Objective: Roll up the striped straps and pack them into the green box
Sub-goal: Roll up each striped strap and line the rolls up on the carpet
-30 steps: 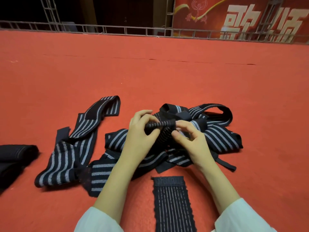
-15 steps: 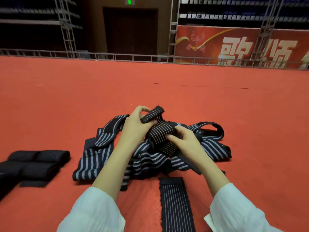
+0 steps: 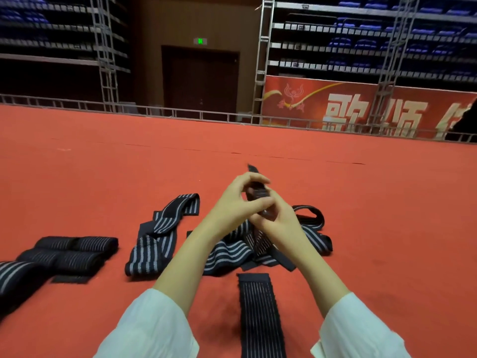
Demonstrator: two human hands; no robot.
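Observation:
My left hand point(image 3: 238, 202) and my right hand point(image 3: 277, 219) both grip a dark striped strap point(image 3: 256, 193), raised above the red floor; its end sticks up past my fingers and its tail hangs down between my wrists. Under my hands lies a tangled heap of black straps with white stripes point(image 3: 232, 253). One loose strap point(image 3: 160, 236) trails to the left of the heap. Another strap point(image 3: 259, 313) lies flat and straight between my forearms. Rolled straps point(image 3: 74, 250) sit at the left. No green box is in view.
The red carpeted floor point(image 3: 387, 228) spreads wide on all sides. A low metal rail point(image 3: 180, 113) marks its far edge, with a red banner point(image 3: 361, 109) and scaffolding behind it. One more striped roll point(image 3: 15, 277) lies at the left edge.
My hands lifted the strap higher, up off the heap, and closed tighter round it. The camera tilted up, bringing the rolled straps at the left into view.

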